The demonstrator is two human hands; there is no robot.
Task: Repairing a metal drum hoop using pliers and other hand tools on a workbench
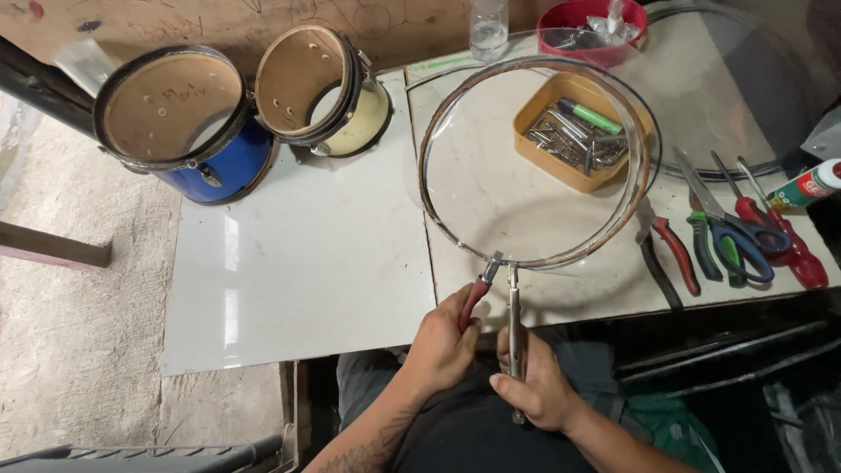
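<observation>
1. Left hand [444,343]: closed around the red-handled pliers [477,293], fingers wrapped over the handles at the near edge of the table.
2. Right hand [536,385]: closed around the slim metal-handled tool [514,324], held upright, thumb lying across the shaft.
3. Round metal hoop with clear plastic skin [438,206]: raised above the white tiled tabletop [307,263], tilted toward the camera, lowest point of the rim just above both hands.
4. Contact point: pliers tips and metal tool tip both meeting the hoop rim at its near edge, side by side, touching.
5. Seen through the clear skin: shallow yellow plastic tray [543,158] with metal pieces and a green marker [591,116].
6. Right of the hoop, on the tabletop: red-handled pliers and green-handled cutters [701,245], blue-handled scissors [745,241], red screwdriver [788,245], white tube [806,186].
7. Far left of the tabletop: blue drum shell [219,162] and cream drum shell [372,114], both lying tilted, just beside each other.
8. Far edge: red bowl [569,17], clear bottle [488,31].
</observation>
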